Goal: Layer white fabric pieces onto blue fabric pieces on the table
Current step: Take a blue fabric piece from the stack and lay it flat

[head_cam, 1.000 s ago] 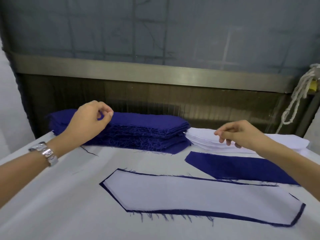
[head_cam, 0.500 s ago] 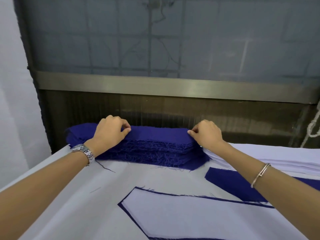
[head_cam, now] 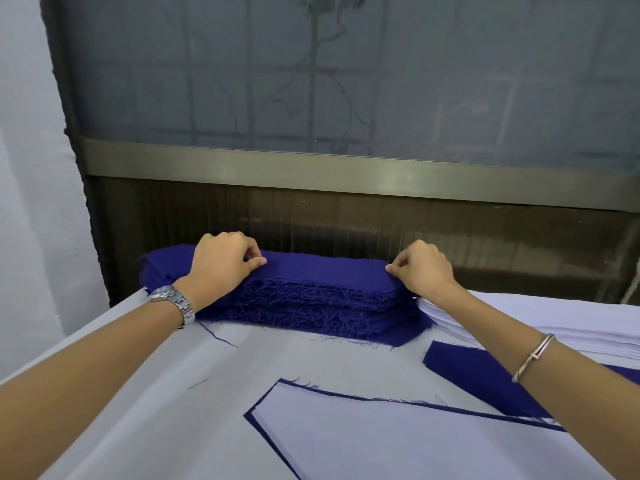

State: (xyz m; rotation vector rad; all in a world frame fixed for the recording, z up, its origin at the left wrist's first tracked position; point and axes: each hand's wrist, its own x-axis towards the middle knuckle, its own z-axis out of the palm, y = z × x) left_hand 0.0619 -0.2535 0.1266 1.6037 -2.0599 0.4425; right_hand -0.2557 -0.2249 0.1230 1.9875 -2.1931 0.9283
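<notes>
A thick stack of blue fabric pieces (head_cam: 311, 299) with frayed edges lies at the back of the white-covered table (head_cam: 173, 393). My left hand (head_cam: 221, 261) rests on its left part, thumb and fingers pinching the top blue piece (head_cam: 322, 266). My right hand (head_cam: 424, 268) pinches the same top piece at its right end. Right of the stack sits a pile of white fabric pieces (head_cam: 571, 320). Nearer to me, a white piece (head_cam: 398, 441) lies on a blue piece, with a blue border showing. A single bare blue piece (head_cam: 485, 372) lies beyond it, partly under my right arm.
A dark wall panel with a metal rail (head_cam: 346, 174) and a frosted window above it stand right behind the stacks. A white wall (head_cam: 31, 202) closes the left side. Loose blue threads (head_cam: 218, 336) lie on the table cover.
My right hand left the white pile and moved left to the right end of the blue stack. Both hands now pinch the top blue piece. The camera has shifted closer and leftward.
</notes>
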